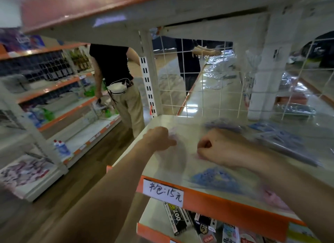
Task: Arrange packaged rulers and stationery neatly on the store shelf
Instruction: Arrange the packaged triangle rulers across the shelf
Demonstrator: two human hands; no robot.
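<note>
Head cam is pretty smeary, but both hands are out over the shelf [162, 120], the top level with an orange front lip. Left hand [160, 139] has its fingers curled in and looks to be pinching the left edge of a clear pack [213, 178], and right hand [219, 149] is balled up, gripping the same pack further right. The pack lies flat on the shelf between and in front of the 2 hands, see-through with a blue print near the front lip and something pink at its corners; too blurred to tell what's inside. More clear bags [282, 140] with blue stuff in them sit on the shelf to the right, just past the right hand. A handwritten tag [163, 192] on the lip shows 15. The level below holds a jumble of black and white boxes [178, 218], lying tilted. Behind the shelf is a white wire grid [191, 90], and a person [115, 74] in a black top stands in the aisle at left.
</note>
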